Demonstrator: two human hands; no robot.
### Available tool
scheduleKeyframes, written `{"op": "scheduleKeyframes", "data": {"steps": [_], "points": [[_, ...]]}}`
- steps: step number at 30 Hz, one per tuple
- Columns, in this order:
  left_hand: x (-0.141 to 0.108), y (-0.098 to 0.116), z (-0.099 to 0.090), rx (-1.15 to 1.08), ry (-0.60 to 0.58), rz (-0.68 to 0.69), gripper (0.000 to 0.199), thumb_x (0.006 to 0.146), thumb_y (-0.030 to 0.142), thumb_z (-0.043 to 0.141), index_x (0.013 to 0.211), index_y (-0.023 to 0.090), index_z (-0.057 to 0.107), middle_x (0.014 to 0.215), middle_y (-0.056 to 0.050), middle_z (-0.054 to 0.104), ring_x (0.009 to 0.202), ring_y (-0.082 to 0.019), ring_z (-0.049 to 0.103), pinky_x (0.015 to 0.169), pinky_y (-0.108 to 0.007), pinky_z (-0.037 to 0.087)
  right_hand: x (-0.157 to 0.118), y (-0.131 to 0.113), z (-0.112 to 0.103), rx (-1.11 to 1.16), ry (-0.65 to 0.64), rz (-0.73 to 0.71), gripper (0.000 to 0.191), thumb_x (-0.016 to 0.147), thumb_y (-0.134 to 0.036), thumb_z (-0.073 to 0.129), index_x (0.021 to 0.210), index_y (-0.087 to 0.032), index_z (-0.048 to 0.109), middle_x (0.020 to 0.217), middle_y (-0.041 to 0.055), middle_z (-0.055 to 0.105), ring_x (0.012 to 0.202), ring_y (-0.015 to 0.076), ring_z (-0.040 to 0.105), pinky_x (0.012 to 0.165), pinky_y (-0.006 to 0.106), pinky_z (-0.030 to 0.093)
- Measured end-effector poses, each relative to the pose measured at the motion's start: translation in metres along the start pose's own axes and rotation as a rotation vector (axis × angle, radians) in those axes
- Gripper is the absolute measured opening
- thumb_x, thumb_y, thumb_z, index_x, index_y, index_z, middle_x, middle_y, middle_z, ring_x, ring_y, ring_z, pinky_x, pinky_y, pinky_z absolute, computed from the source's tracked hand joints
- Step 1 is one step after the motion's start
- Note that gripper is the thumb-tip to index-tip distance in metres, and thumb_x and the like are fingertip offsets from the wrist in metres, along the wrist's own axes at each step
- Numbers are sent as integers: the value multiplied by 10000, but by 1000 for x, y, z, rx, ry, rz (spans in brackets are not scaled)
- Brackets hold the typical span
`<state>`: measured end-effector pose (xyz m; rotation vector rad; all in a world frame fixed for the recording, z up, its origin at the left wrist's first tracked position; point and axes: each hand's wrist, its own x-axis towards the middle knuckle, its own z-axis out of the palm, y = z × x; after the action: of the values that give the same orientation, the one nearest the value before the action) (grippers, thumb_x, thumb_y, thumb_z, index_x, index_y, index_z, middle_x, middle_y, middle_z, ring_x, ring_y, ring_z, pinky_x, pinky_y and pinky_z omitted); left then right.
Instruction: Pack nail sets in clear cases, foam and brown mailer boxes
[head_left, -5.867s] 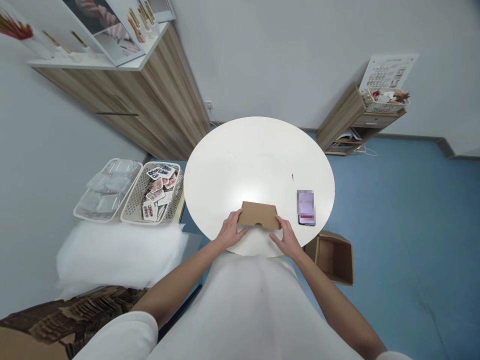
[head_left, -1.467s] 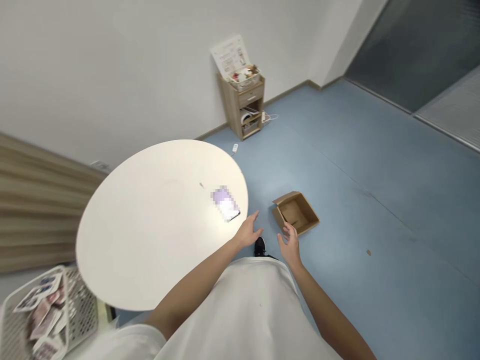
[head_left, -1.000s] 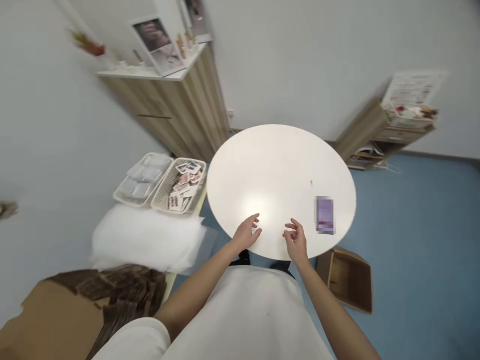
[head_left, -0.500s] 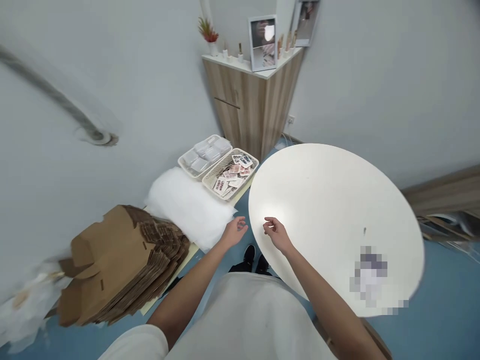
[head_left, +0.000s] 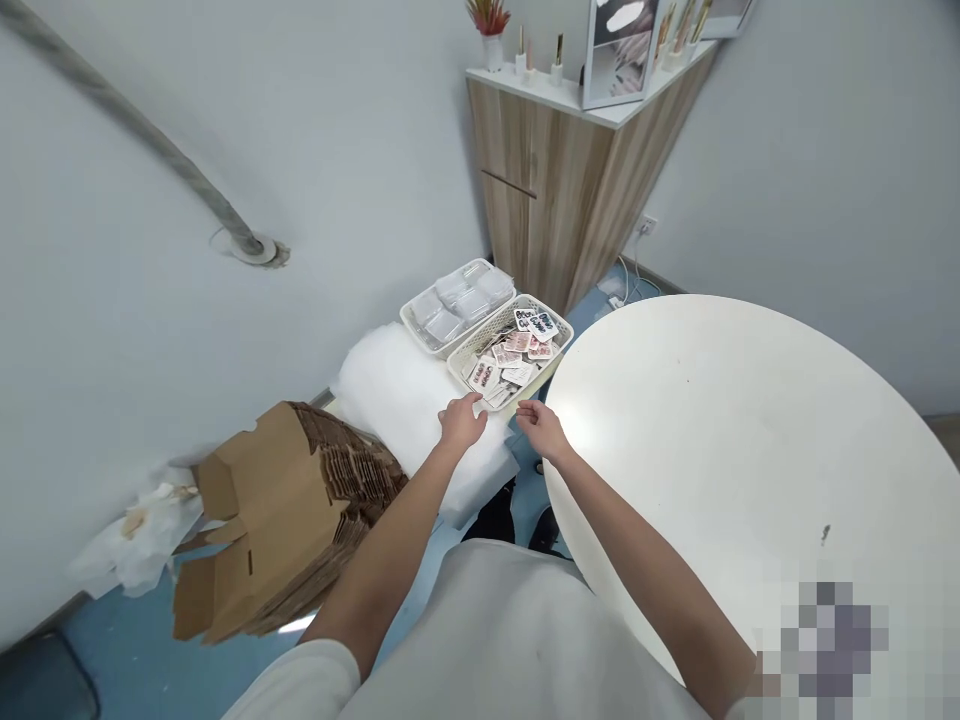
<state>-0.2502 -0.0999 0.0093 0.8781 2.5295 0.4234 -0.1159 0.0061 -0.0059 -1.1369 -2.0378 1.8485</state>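
Note:
My left hand [head_left: 462, 422] is open, its fingers loosely bent and nothing in it. It hovers over the white foam sheets [head_left: 386, 385], close to the near edge of a basket of printed cards [head_left: 517, 350]. Just right of that basket's front corner is my right hand [head_left: 543, 430], also empty, with fingers slightly curled and apart, beside the rim of the round white table [head_left: 750, 400]. Neither hand appears to touch the basket. Behind it, a second white basket [head_left: 457, 305] holds clear-wrapped flat packs.
A stack of flattened cardboard boxes [head_left: 277, 500] lies at the left, with crumpled white plastic [head_left: 142, 540] beyond it. A wood-grain corner cabinet [head_left: 555, 180] carries a framed picture [head_left: 619, 50] and small bottles. The table's right part is pixelated.
I have moved closer to the baskets, and the view has shifted left. Both hands have reached forward, from beside the foam and table edge to the front of the card basket.

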Motion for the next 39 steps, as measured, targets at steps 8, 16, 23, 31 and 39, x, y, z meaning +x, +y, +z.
{"op": "scheduleKeyframes", "data": {"steps": [8, 16, 23, 31, 39], "points": [[64, -10, 4, 129, 33, 62, 194, 742, 245, 513, 897, 211, 624, 951, -82, 637, 1007, -280, 415, 873, -521, 174, 72, -18, 38, -413, -22, -112, 502, 695, -175, 517, 1191, -181, 438, 1169, 80, 531, 989, 192, 527, 872, 348, 407], [88, -17, 9, 136, -17, 114, 133, 733, 186, 511, 791, 187, 631, 878, -98, 619, 997, -286, 375, 864, -522, 162, 116, -24, 56, -718, -79, -112, 583, 675, -96, 507, 1242, -155, 385, 1142, 111, 532, 1056, 242, 461, 881, 348, 367], [86, -22, 11, 86, 0, 112, 196, 719, 199, 545, 903, 219, 608, 963, -85, 597, 1028, -273, 377, 885, -516, 165, 120, -23, 63, -828, -31, -51, 422, 707, -153, 506, 1125, -200, 471, 1042, 105, 539, 947, 231, 495, 737, 312, 389], [77, -11, 2, -63, 91, 65, 296, 739, 245, 549, 1035, 261, 558, 1088, -82, 568, 1114, -286, 385, 925, -522, 181, 105, -26, 37, -324, 66, 29, 123, 742, -294, 458, 739, -192, 526, 674, -10, 539, 618, 130, 478, 608, 257, 372], [52, 36, 30, -767, -203, 291, 265, 780, 277, 484, 994, 158, 586, 871, -58, 647, 767, -142, 595, 732, -276, 466, 9, -18, -37, 248, 230, 110, 242, 692, -430, 535, 732, -194, 504, 547, -51, 449, 484, 87, 409, 492, 232, 342]]}}
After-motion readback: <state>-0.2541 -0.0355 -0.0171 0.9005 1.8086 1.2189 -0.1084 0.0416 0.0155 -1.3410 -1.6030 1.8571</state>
